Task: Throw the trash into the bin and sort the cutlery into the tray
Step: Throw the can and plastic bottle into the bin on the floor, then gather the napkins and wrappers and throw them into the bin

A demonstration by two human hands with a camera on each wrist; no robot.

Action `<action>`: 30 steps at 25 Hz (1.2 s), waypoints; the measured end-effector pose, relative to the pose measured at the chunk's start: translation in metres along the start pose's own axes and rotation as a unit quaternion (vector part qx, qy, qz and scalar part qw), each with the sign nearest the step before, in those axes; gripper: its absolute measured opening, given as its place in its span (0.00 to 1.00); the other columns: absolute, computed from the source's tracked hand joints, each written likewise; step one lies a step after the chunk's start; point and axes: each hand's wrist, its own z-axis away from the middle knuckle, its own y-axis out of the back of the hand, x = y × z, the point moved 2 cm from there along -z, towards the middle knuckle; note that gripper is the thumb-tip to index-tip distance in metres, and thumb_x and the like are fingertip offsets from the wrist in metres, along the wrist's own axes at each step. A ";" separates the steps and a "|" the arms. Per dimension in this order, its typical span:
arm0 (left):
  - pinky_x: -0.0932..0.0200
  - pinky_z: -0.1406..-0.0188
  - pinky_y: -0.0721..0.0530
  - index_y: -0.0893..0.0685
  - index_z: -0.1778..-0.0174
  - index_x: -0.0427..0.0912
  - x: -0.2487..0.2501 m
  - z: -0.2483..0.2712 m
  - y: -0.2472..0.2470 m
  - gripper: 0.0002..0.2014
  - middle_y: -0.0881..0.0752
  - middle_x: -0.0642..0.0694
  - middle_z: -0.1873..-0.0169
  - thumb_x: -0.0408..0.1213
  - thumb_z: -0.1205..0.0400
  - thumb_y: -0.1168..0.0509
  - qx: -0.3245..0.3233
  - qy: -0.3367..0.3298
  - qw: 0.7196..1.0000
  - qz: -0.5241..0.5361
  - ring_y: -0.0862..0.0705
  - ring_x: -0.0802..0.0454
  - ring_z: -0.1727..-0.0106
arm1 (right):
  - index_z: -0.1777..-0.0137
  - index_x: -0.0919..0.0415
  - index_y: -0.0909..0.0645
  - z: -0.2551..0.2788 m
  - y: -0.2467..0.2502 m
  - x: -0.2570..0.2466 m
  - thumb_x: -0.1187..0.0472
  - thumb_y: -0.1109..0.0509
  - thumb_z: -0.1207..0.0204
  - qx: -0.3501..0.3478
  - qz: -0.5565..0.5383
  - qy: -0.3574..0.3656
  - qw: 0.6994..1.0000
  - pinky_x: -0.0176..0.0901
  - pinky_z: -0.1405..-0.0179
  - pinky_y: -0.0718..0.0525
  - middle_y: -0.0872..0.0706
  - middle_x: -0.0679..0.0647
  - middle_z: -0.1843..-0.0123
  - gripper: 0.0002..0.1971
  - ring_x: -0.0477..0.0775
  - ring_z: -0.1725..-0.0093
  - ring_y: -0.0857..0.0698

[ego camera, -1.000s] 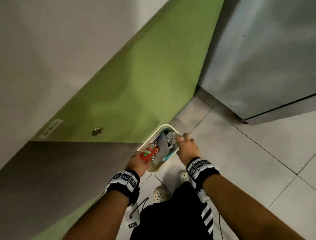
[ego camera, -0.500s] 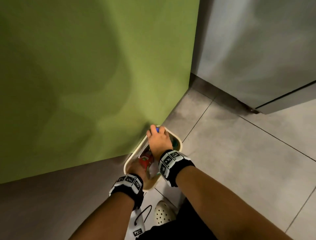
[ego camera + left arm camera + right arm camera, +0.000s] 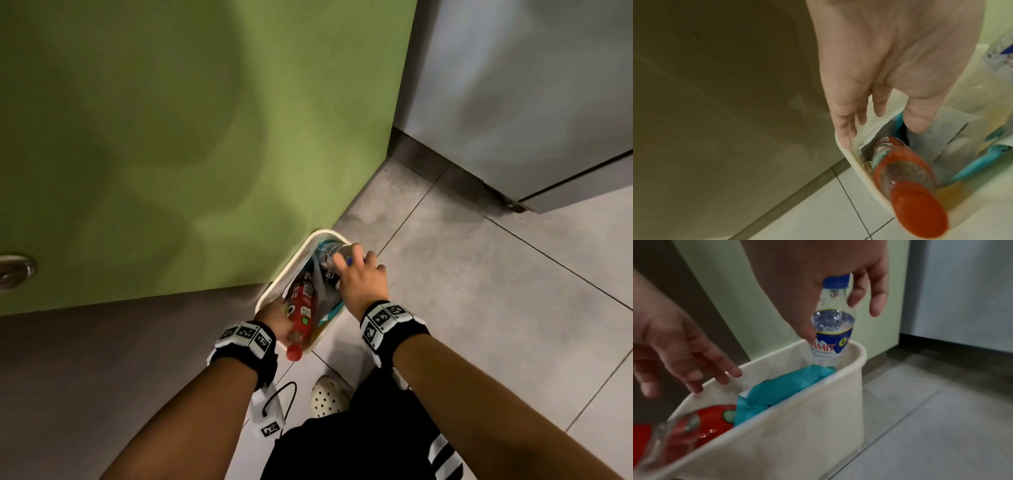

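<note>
A cream bin [image 3: 291, 270] stands on the floor against the cabinet. A red-capped bottle [image 3: 301, 308] with a red label leans in its near end, cap [image 3: 920, 209] poking over the rim [image 3: 859, 168]. My left hand [image 3: 879, 129] is beside it with straight fingers touching the rim and holds nothing. My right hand [image 3: 830, 318] pinches the neck of a clear water bottle [image 3: 833, 331] with a blue cap. That bottle is upright, its base inside the bin's far end. Teal wrapping [image 3: 785, 386] lies in the bin between the two bottles.
A green cabinet front [image 3: 205, 137] and a grey panel below it rise right behind the bin. A steel appliance [image 3: 513, 85] stands at the right rear. Grey floor tiles [image 3: 479, 308] spread to the right. My white shoe [image 3: 327, 399] is just short of the bin.
My left hand has let go of the red bottle, which now leans in the bin. My right hand has swung to the bin's right side, lowering the water bottle into the far end.
</note>
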 end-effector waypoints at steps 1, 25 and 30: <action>0.57 0.27 0.28 0.35 0.21 0.42 0.001 0.003 0.002 0.31 0.27 0.40 0.24 0.31 0.21 0.36 0.009 -0.003 1.000 0.009 0.25 0.44 0.26 | 0.29 0.54 0.36 0.003 -0.002 0.003 0.62 0.38 0.22 0.007 -0.031 -0.027 0.999 0.60 0.43 0.18 0.35 0.62 0.27 0.21 0.69 0.34 0.29; 0.67 0.40 0.20 0.23 0.31 0.31 0.058 0.199 0.091 0.18 0.17 0.37 0.36 0.28 0.18 0.39 0.013 -0.112 0.986 0.125 0.14 0.59 0.40 | 0.29 0.56 0.27 0.090 0.116 -0.031 0.60 0.39 0.22 -0.066 0.002 0.029 0.997 0.58 0.29 0.28 0.25 0.59 0.27 0.20 0.63 0.29 0.26; 0.81 0.66 0.26 0.23 0.33 0.28 0.077 0.370 0.157 0.16 0.14 0.39 0.47 0.27 0.17 0.43 0.018 -0.183 0.975 0.128 0.19 0.47 0.38 | 0.41 0.56 0.19 0.195 0.250 -0.094 0.61 0.37 0.25 -0.076 -0.011 0.111 0.991 0.50 0.42 0.18 0.13 0.60 0.41 0.14 0.63 0.41 0.15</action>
